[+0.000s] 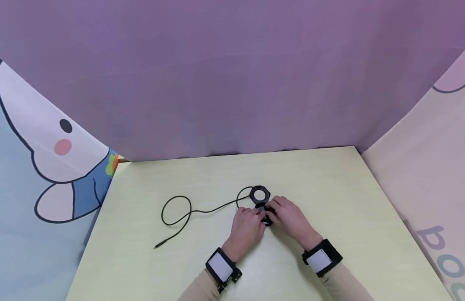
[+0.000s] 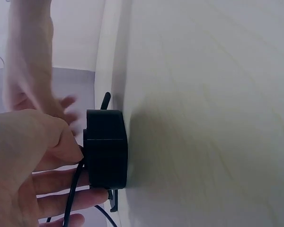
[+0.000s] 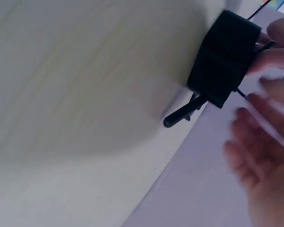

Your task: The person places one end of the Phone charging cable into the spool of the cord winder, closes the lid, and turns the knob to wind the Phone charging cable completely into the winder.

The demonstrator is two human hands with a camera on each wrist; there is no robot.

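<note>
At the left edge I see a cartoon-printed cloth (image 1: 14, 242) hanging beside the pale table (image 1: 149, 280), with a purple cloth (image 1: 217, 83) behind. On the tabletop a thin plug (image 1: 161, 243) ends the black cable (image 1: 208, 212), which loops over itself and runs right towards the hands. The left hand (image 1: 247, 230), a wristband (image 1: 222, 267) behind it, has its thumb and fingers closed about the black housing (image 2: 106, 151), the cable passing by the thumb. The housing sits on the table between both hands; I cannot tell what it holds inside. A black polygonal ring (image 1: 266, 198) lies just beyond it, tabletop showing through its hole, and a dark stub (image 3: 182, 115) juts out beside the housing, crowding that side. The right hand (image 1: 292, 219), blurred in my wrist views, has loosely spread fingers near the housing, gripping nothing. Farther right hangs a pale, lettered cloth (image 1: 424, 167).
</note>
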